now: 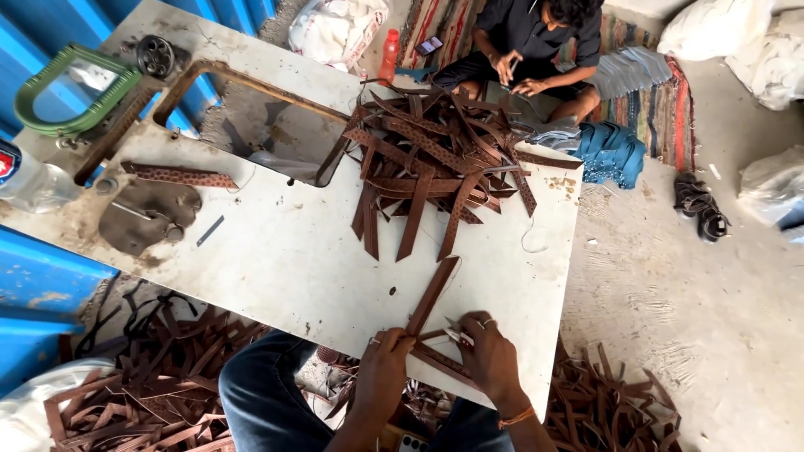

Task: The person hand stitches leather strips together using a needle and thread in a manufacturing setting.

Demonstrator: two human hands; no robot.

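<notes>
Both hands are working close together at the lower middle of the frame. The left hand (383,368) is pinching with curled fingers, and the right hand (488,356) is gripping too, its wrist bending inward.

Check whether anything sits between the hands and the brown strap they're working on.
Nothing visible does. The left hand and right hand both already touch the brown strap at the near edge of the white table. The pile of straps lies farther up, apart from them.

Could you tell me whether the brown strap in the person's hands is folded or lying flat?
Folded: the strap bends sharply between left hand and right hand.
</notes>
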